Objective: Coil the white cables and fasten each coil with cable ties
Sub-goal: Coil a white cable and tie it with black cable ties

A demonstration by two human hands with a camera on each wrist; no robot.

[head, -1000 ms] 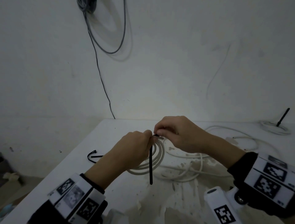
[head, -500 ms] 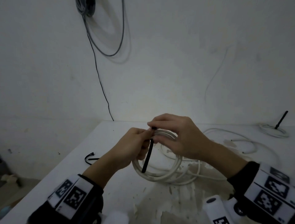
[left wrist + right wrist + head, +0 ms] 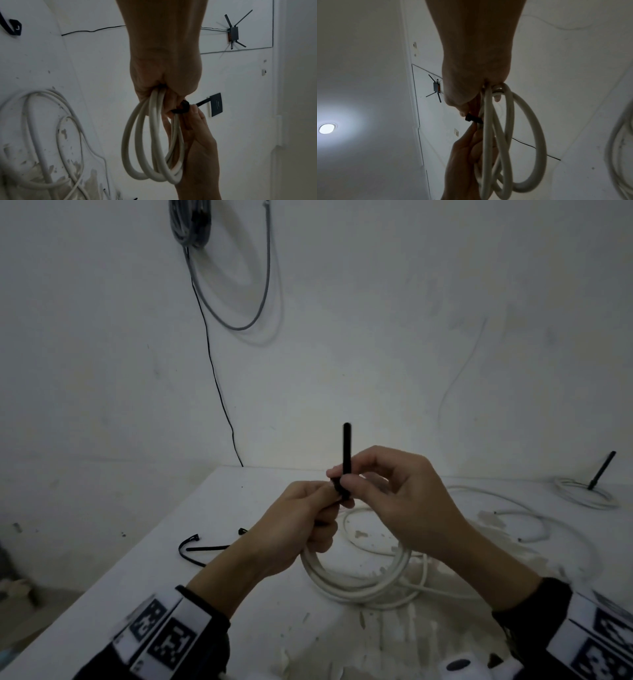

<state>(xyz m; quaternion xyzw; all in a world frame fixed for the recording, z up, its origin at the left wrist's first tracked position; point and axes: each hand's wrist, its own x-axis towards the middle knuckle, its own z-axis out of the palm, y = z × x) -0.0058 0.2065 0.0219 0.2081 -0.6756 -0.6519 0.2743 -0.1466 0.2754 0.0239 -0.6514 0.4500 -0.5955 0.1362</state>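
A white cable coil (image 3: 356,587) hangs from my left hand (image 3: 310,510), whose fingers are curled round the top of its loops (image 3: 154,142). A black cable tie (image 3: 347,448) is wrapped round the coil at that spot, and its tail stands straight up. My right hand (image 3: 346,482) pinches the tie between thumb and forefinger, just above the wrap. In the left wrist view the tie's loop (image 3: 181,108) sits tight beside the bundle. The right wrist view shows the tie's head (image 3: 473,119) against the coil (image 3: 505,135).
Loose white cable (image 3: 507,515) trails over the stained white table (image 3: 239,604) to the right. Spare black cable ties (image 3: 191,549) lie at the left. A tied coil (image 3: 587,493) rests at the far right. Grey and black cables (image 3: 236,302) hang on the wall.
Both hands rose and lifted the coil off the table. The tie's tail, which hung downward before, now points up through my right fingers.
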